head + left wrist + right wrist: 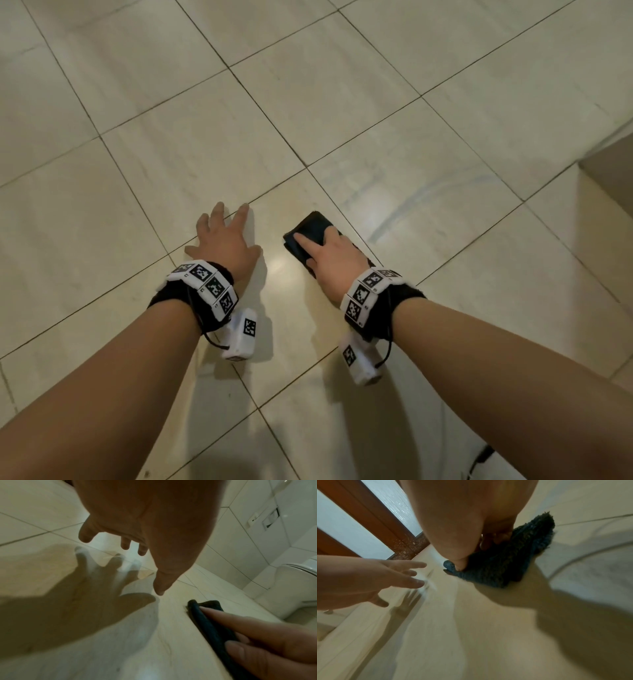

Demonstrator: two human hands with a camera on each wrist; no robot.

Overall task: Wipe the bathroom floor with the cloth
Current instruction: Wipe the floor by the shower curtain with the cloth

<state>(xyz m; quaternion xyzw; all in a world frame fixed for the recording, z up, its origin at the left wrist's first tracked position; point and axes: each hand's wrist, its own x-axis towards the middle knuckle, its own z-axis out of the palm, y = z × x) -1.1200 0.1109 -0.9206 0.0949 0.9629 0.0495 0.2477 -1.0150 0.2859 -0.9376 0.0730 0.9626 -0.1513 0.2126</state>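
Right hand [337, 255]: fingers [306, 240] lay fairly flat atop the folded dark blue terry cloth [310, 230], thumb tucked against its near edge, pressing it down on the pale glossy tiled bathroom floor [191, 144], presumably so a stroke would drag it. Left hand [224, 240]: fingers spread, holding nothing, low over the tiles just beside the cloth, probably for balance. Curved damp streaks [407, 202] lay right of the cloth. White toilet [295, 588] stood beyond.

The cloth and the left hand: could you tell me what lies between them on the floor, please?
Only bare tiled floor, shiny under the light, lies between the left hand and the dark cloth; the head view shows it best.
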